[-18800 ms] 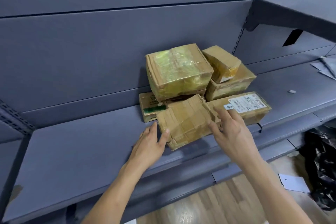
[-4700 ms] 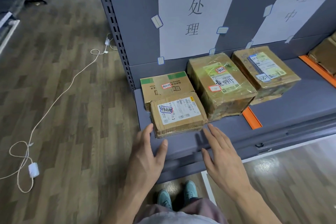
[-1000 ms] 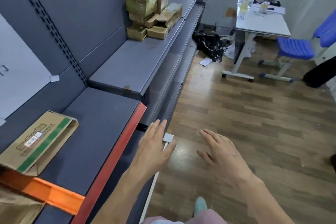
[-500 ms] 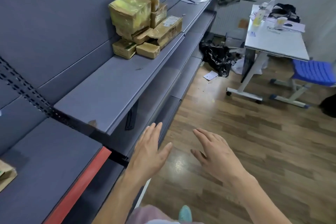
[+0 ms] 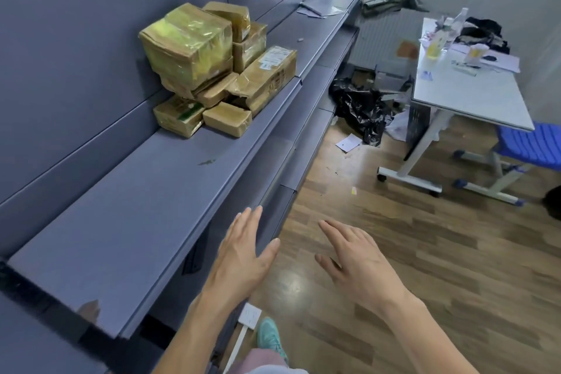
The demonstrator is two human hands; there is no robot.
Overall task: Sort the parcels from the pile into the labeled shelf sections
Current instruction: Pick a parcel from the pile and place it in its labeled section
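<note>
A: Grey metal shelving (image 5: 145, 191) runs along the left of the frame, and wooden floor (image 5: 425, 252) fills the lower right. Where are the parcels?

B: The pile of parcels (image 5: 212, 70) sits on that shelving in the upper left, against the back panel. A large tape-wrapped parcel (image 5: 188, 42) is on top. A long labelled parcel (image 5: 267, 76) lies tilted at the pile's right side, near the front edge. A small plain parcel (image 5: 227, 118) and a green-marked parcel (image 5: 177, 114) lie side by side at the near end.

A: And the hands?

B: Both are at lower centre, well apart from the pile. The left hand (image 5: 243, 255) is flat, palm down, fingers straight and thumb out, holding nothing. The right hand (image 5: 358, 264) hovers over the floor with its fingers loosely spread, also empty.

A: Anything else?

B: In the upper right there is a white table (image 5: 467, 91) with bottles and papers on it, and a blue chair (image 5: 534, 146) beside it. A black bag (image 5: 361, 106) lies on the floor between the shelving and the table. A teal shoe (image 5: 270, 335) shows at the bottom edge.
</note>
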